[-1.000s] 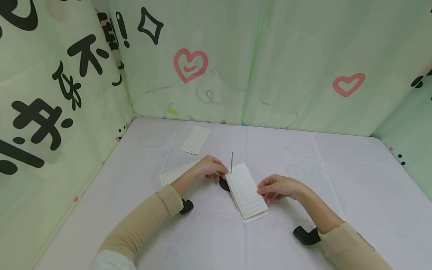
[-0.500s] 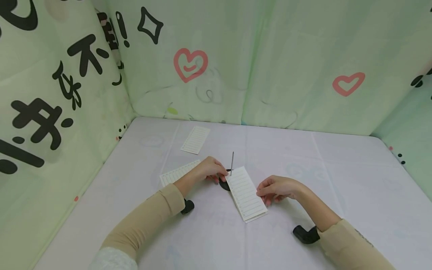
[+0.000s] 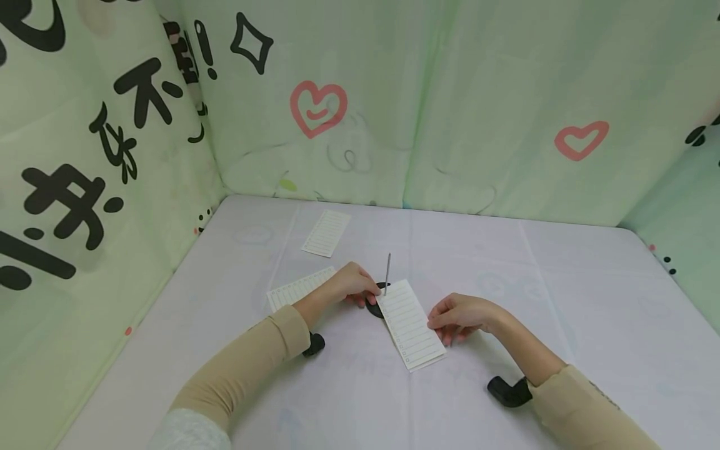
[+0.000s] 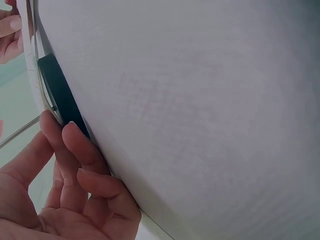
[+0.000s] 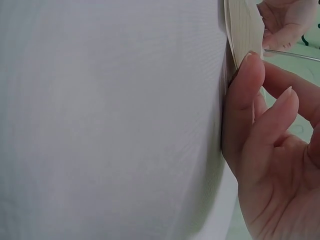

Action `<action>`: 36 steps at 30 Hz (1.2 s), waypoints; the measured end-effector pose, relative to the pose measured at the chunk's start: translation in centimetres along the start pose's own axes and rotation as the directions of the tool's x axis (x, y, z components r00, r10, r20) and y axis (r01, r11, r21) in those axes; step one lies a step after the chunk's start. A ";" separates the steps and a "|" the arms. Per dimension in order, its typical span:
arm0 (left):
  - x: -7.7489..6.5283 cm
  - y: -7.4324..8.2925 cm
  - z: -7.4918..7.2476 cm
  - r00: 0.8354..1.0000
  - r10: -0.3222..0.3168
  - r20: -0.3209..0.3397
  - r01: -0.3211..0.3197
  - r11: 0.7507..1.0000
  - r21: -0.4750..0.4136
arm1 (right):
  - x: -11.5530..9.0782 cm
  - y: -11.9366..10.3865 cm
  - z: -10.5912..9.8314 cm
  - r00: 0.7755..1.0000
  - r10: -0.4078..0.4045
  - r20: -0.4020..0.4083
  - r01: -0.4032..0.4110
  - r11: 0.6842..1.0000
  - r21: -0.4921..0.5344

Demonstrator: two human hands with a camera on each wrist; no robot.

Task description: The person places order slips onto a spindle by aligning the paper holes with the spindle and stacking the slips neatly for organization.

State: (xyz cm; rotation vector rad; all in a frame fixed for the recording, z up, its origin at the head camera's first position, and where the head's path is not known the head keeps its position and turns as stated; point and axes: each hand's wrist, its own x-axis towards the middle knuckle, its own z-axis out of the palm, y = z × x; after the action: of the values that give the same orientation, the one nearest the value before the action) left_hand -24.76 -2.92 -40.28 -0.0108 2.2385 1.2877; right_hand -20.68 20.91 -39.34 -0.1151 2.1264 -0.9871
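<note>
A bill spike stands on the table, its thin metal rod [image 3: 388,272] upright and its round black base [image 3: 374,308] partly covered. White lined paper slips [image 3: 412,328] lie slanted over the base, with the rod rising through their top end. At their upper left corner, my left hand [image 3: 350,284] pinches the paper close beside the rod. My right hand [image 3: 464,314] holds the right edge between thumb and fingers. From the left wrist, the base [image 4: 62,92] shows under the slips beside my left fingertips. In the right wrist view, the layered slips [image 5: 244,32] fan slightly apart.
More lined slips [image 3: 298,286] lie left of the spike, partly behind the left forearm. Another slip [image 3: 326,233] lies farther back on the white table [image 3: 562,281]. Black elbow-shaped pieces [image 3: 509,392] sit at both wrists. Printed green curtains [image 3: 478,94] enclose the table.
The top slip has come down along the rod and now lines up more closely with the paper beneath. Both hands have lowered slightly with it, keeping their hold.
</note>
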 end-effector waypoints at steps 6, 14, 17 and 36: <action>-0.2 0.2 0.2 1.000 0.016 -0.013 -0.016 1.000 0.024 | 0.1 -0.1 0.2 1.000 0.006 -0.016 -0.007 1.000 -0.025; -0.2 0.3 0.3 0.999 0.039 -0.015 -0.038 0.997 0.070 | 0.0 -0.4 0.5 0.999 0.010 -0.041 -0.012 0.998 -0.060; -0.2 0.3 0.3 0.999 0.031 -0.019 -0.030 0.998 0.059 | 0.0 -0.4 0.5 0.999 0.007 -0.042 -0.009 0.998 -0.059; -0.9 0.4 -1.3 0.970 0.218 -0.108 -0.194 0.962 0.194 | 0.1 -0.3 0.5 0.999 0.022 -0.047 -0.024 0.999 -0.035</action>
State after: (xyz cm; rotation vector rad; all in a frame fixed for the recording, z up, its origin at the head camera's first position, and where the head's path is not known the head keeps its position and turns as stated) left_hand -24.65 -4.00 -39.05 0.2196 2.5163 1.2101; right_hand -20.50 20.36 -39.41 -0.0857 2.1834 -0.9471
